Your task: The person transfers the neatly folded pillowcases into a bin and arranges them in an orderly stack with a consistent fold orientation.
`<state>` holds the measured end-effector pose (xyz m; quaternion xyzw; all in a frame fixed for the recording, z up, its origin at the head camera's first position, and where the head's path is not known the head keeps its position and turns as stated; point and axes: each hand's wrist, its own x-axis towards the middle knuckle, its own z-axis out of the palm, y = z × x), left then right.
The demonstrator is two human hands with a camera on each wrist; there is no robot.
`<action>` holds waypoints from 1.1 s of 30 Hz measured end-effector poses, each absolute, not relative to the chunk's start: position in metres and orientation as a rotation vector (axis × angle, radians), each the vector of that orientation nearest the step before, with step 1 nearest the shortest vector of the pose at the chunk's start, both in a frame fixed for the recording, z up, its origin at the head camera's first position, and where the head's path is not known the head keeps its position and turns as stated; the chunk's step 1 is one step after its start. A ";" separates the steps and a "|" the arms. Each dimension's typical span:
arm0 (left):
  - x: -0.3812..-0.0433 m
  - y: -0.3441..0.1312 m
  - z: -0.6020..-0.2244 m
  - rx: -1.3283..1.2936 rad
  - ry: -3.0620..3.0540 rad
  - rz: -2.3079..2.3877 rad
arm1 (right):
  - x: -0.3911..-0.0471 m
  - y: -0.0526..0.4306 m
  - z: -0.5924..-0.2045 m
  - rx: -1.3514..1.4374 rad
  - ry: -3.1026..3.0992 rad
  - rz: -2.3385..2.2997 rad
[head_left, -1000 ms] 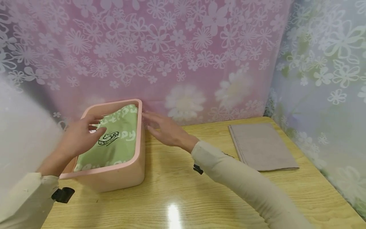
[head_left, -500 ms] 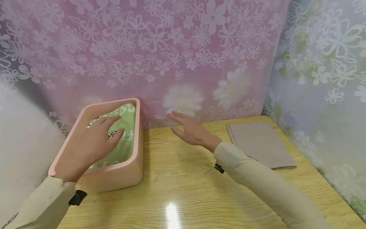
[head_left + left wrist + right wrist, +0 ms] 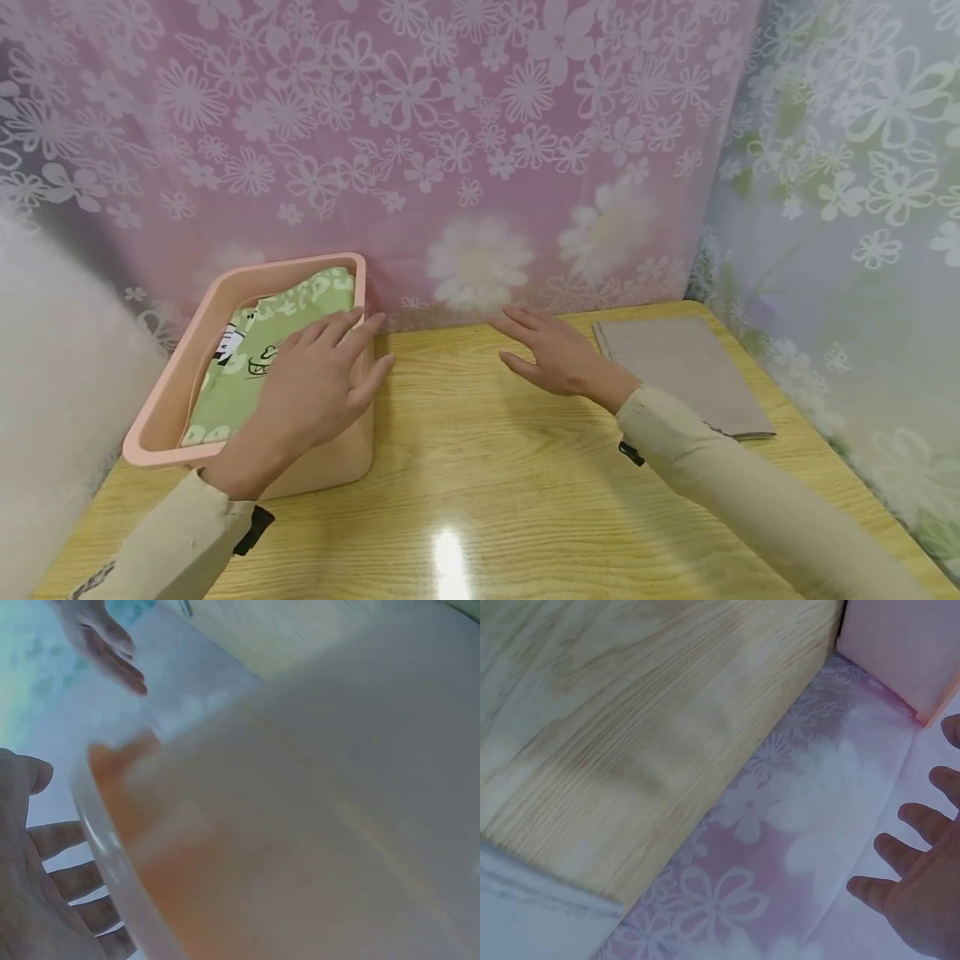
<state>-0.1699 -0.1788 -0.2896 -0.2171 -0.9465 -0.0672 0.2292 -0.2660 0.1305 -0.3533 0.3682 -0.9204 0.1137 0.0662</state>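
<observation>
My left hand (image 3: 311, 379) hovers over the right side of a pink bin (image 3: 153, 421), fingers loosely extended and holding nothing. In the left wrist view, the palm (image 3: 22, 892) shows beyond the bin's blurred rim (image 3: 112, 862). Inside the bin lies a folded green cloth (image 3: 225, 400) with white lettering and black line drawings; my left hand covers part of it. My right hand (image 3: 555, 358) is in the air above the table, just left of a folded grey-brown cloth (image 3: 675, 367). Its spread fingers (image 3: 922, 821) hold nothing in the right wrist view.
The wood-grain table (image 3: 450, 450) runs between the bin and the grey-brown cloth. Behind it hangs a pink floral curtain (image 3: 480, 167), and a pale floral curtain (image 3: 862, 208) closes the right side.
Both hands have moved right. The left has passed across the bin to its right side, and the right has left the bin's edge toward the grey-brown cloth. The cloths stay put.
</observation>
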 end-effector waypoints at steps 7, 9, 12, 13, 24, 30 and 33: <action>-0.167 -0.147 -0.301 -0.707 -2.524 -0.139 | -0.259 0.151 -0.362 1.054 -2.852 0.163; -0.164 -0.138 -0.306 -0.742 -2.502 -0.089 | -0.256 0.156 -0.365 1.029 -2.880 0.129; -0.159 -0.124 -0.313 -0.787 -2.486 -0.032 | -0.252 0.164 -0.368 0.994 -2.899 0.095; -0.158 -0.120 -0.316 -0.798 -2.483 -0.014 | -0.251 0.166 -0.369 0.984 -2.899 0.087; -0.163 -0.091 -0.353 -0.846 -2.620 0.074 | -0.247 0.200 -0.385 0.880 -2.947 0.042; -0.170 -0.083 -0.370 -0.868 -2.679 0.045 | -0.247 0.218 -0.392 0.845 -2.953 0.018; -0.174 -0.082 -0.378 -0.876 -2.690 0.033 | -0.247 0.227 -0.395 0.827 -2.969 0.014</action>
